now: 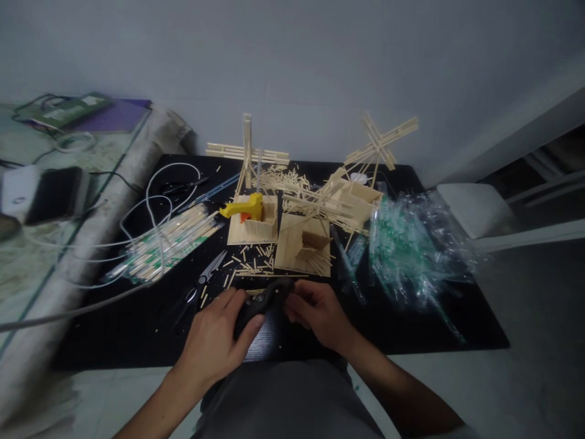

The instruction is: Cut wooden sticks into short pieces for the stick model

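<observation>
My left hand (219, 335) is wrapped round a dark, rounded object (265, 302), whose kind I cannot make out. At its far right end, the fingers of my right hand (322, 311) are pinched together; what lies between them is hidden. Just beyond my hands is a square wooden board (292, 244) with a small stick-walled box on it. Short cut sticks (253, 259) are scattered to its left. A yellow glue gun (249, 208) rests on a second stick-built model (237, 231) with a cross of blades behind.
Scissors (212, 267) and packaged sticks (169, 244) lie on the left of the black table (123, 335), near a looping white cable (148, 201). Crumpled clear and green plastic wrappers (406, 244) cover the right side. Another stick model (356, 198) stands at the back right.
</observation>
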{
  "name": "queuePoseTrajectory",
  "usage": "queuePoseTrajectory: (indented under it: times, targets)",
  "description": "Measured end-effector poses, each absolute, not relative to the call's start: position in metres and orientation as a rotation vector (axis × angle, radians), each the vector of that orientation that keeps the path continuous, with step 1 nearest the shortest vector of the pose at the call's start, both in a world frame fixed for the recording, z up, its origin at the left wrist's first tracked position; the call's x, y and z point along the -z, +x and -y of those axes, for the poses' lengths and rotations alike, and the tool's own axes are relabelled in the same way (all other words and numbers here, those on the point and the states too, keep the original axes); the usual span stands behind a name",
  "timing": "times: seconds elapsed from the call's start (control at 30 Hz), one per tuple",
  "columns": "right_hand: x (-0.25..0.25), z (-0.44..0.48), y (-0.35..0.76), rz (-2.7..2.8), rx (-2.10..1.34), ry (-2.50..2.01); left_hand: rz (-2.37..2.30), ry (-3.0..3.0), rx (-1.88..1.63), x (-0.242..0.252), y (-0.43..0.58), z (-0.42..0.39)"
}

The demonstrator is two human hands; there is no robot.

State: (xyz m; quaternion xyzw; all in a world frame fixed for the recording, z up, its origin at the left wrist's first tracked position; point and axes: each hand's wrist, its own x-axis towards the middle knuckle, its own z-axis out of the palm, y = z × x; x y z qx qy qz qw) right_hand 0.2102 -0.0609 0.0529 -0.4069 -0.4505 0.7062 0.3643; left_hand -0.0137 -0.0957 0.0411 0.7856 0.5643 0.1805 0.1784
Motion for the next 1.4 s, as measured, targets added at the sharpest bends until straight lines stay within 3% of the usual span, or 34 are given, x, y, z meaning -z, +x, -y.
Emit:
queuePoseTrajectory:
  times: [1.4]
  targets:
    - [-0.043, 0.059, 0.212, 0.996, -2.1, -1.021, -1.509, 2.189, -0.469, -0.043, -0.019, 0.089]
